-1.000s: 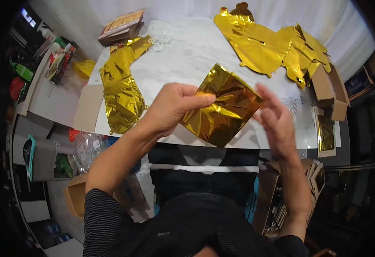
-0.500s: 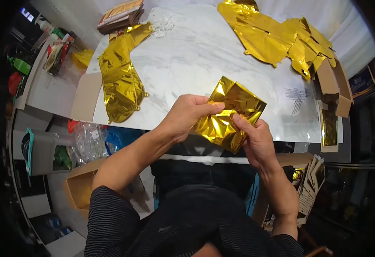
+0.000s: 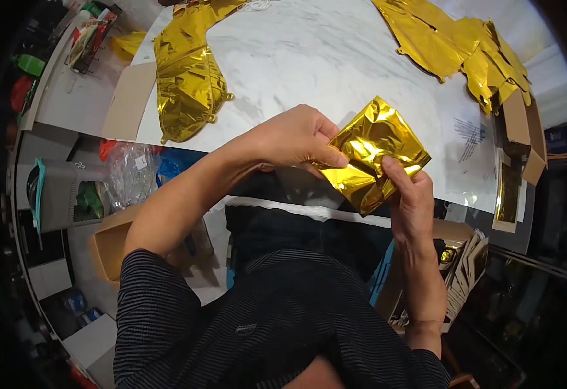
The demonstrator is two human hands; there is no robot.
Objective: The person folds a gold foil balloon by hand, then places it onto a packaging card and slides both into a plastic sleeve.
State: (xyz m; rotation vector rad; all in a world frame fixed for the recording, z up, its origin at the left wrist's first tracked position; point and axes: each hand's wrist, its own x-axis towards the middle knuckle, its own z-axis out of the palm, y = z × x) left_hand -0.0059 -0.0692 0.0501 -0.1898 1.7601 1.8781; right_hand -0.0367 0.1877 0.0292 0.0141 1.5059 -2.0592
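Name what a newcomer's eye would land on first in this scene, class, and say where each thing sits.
First comes the folded gold foil piece, pinched between the left hand and right hand over the near edge of the white table. Next, a crumpled gold foil balloon lies at the table's left side, and a gold foil heap lies at its far right.

A white marble-pattern table (image 3: 322, 58) carries one flattened gold foil balloon (image 3: 186, 78) at far left and a heap of gold foil balloons (image 3: 465, 45) at far right. An open cardboard box (image 3: 523, 139) stands at the right edge. A printed paper sheet (image 3: 468, 133) lies beside it.
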